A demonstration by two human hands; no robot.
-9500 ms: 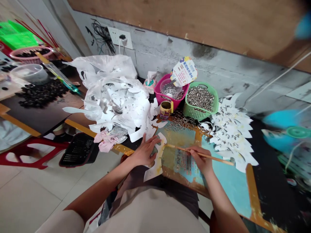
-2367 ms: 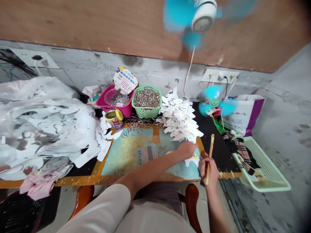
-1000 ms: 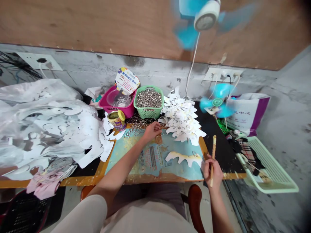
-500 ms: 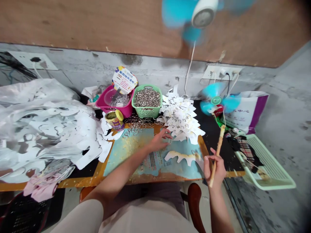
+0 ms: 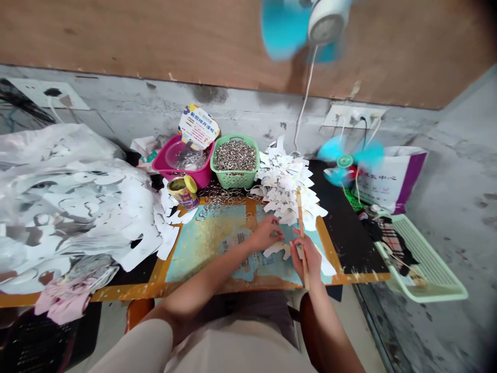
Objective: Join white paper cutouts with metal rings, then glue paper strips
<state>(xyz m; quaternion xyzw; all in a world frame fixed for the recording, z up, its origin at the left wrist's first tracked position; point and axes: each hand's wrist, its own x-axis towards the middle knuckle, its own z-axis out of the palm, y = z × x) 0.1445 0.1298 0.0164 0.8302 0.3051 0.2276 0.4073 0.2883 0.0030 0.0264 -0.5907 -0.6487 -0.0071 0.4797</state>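
Observation:
My right hand [image 5: 309,260] grips a brush [image 5: 300,215] by its thin wooden handle, with the brush end pointing up and away from me. Just left of it is my left hand [image 5: 267,234], its fingers curled in a pinch. A thin metal ring showed at those fingertips a moment ago; now it is hardly visible. Beneath both hands lies a white paper cutout [image 5: 277,248] with a scalloped edge, partly covered by my right hand. Beyond them a heap of similar white cutouts [image 5: 287,178] overlaps in layers, with rings among them.
Loose metal rings [image 5: 219,199] lie before a green basket [image 5: 237,178] full of rings. A pink basket [image 5: 202,178] and an open tin [image 5: 185,194] stand to its left. White paper scraps [image 5: 97,207] pile up far left. Small fan [image 5: 345,161] spins at right.
My right hand has swung left with the brush, from the table's right side to over the cutout. My left hand has shifted slightly right and closer to me.

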